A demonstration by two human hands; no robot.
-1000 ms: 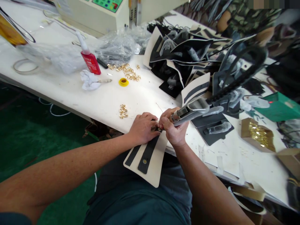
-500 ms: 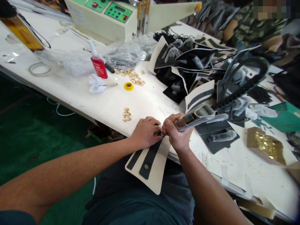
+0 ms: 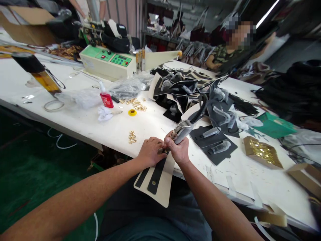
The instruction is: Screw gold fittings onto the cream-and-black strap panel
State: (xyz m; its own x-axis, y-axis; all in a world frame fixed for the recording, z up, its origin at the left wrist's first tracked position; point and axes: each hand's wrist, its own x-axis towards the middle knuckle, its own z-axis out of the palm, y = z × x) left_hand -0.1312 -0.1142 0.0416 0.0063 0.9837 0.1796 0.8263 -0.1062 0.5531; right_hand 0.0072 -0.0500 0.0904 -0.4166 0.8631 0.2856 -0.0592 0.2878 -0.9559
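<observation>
My right hand is wrapped round a grey powered hand tool, likely an electric screwdriver, with a black coiled cord rising from its back end. Its tip is down by my left fingers, where the contact point is hidden. My left hand pinches the upper end of a black strap on a beige panel. The panel slopes from the table edge over my lap. Near the strap's lower end sits a round metal fitting. A small pile of gold fittings lies beyond my left hand.
Black panels with plastic-wrapped parts are heaped behind the tool. A red glue bottle, yellow ring and more gold fittings lie left of them. A cardboard box of gold pieces stands right. A person is across the table.
My view has tilted up, showing more of the room. The tool stands more upright in my right hand. Both hands stay at the strap's upper end.
</observation>
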